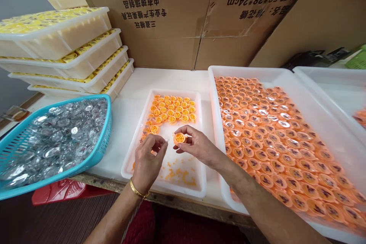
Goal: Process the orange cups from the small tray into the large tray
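Observation:
My right hand (197, 145) pinches a small orange cup (180, 138) filled with yellow bits, holding it over a small white tray (200, 183). My left hand (148, 158), with a gold bangle on the wrist, is closed in a pinch on a clear lid (167, 140) just left of the cup. Rows of filled orange cups (171, 110) lie at the far end of that tray, and loose yellow bits (178, 175) lie at its near end.
A blue basket (107, 137) of clear lids stands at the left. A large white tray (320, 122) of lidded orange cups lies at the right, another white tray (340, 87) beyond it. Stacked white trays (85, 65) of yellow pieces and cardboard boxes (183, 19) stand behind.

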Tool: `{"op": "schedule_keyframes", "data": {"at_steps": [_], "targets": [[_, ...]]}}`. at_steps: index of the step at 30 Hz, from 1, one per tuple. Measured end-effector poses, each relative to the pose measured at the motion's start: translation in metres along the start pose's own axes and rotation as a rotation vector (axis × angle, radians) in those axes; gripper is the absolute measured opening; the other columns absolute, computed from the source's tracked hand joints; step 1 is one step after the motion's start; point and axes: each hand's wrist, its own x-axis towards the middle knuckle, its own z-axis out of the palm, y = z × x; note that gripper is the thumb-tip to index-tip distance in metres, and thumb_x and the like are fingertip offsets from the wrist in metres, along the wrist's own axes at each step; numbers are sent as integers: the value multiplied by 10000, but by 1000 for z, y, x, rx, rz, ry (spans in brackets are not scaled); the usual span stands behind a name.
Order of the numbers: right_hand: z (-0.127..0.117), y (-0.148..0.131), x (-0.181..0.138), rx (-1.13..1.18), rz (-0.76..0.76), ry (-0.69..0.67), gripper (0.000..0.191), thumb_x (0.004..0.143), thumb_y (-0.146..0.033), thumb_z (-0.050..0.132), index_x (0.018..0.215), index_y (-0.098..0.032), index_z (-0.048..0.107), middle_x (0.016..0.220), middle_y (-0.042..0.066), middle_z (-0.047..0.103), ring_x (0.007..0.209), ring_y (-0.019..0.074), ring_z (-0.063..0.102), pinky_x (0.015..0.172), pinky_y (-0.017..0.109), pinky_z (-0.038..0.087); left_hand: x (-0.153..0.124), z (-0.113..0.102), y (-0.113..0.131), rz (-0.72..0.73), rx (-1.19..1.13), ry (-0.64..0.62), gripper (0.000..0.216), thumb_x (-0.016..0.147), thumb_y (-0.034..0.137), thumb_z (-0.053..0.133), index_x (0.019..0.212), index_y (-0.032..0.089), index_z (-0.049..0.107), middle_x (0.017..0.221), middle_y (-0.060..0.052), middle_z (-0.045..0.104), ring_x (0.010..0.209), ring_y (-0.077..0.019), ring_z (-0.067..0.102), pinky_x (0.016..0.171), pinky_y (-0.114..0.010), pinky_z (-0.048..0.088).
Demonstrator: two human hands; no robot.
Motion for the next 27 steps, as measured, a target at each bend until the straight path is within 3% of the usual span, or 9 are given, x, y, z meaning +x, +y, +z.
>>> {"op": "schedule_keyframes", "data": {"at_steps": [3, 6, 10, 14, 21, 27], "targets": [[-2, 1, 1, 61, -14, -7, 289, 759, -247, 650, 1014, -215, 517, 1026, 4, 522, 799, 135, 670, 764, 335, 572, 2, -3, 0, -208, -250, -88, 140, 820, 316, 591, 848, 179, 582, 766, -9, 623, 653, -143, 632, 573, -274, 528], [-2, -2, 1, 85, 3, -1, 310, 759, -258, 658, 1035, -208, 525, 1005, 9, 559, 796, 137, 674, 785, 337, 562, 7, -8, 3, -272, -408, -158, 189, 803, 317, 611, 914, 164, 625, 762, -13, 641, 655, -145, 644, 566, -269, 536], [-1, -7, 0, 84, 38, 20, 310, 773, -246, 644, 1058, -199, 531, 882, 4, 619, 789, 138, 671, 819, 345, 545, 11, -9, 8, -275, -458, -150, 244, 758, 259, 656, 977, 151, 654, 706, -2, 639, 640, -125, 622, 589, -252, 528], [-1, -9, 0, 81, 49, 30, 302, 764, -226, 645, 1046, -204, 541, 783, -7, 633, 798, 150, 667, 829, 363, 538, 9, -6, 6, -251, -449, -80, 302, 740, 229, 676, 1018, 165, 577, 738, 1, 643, 667, -130, 627, 614, -260, 528], [-1, -10, 0, 48, 30, 26, 287, 768, -191, 603, 1050, -204, 550, 780, -4, 624, 807, 159, 662, 818, 364, 521, 7, -6, 6, -56, -108, -35, 83, 772, 210, 647, 809, 183, 577, 743, 5, 628, 693, -120, 600, 661, -260, 488], [-1, -12, -2, 24, 21, 41, 285, 764, -149, 577, 1043, -202, 564, 787, -4, 607, 779, 149, 653, 789, 344, 517, 7, -4, 7, -99, -187, -51, 88, 780, 237, 649, 811, 179, 591, 746, 8, 623, 663, -113, 588, 648, -264, 483]]}}
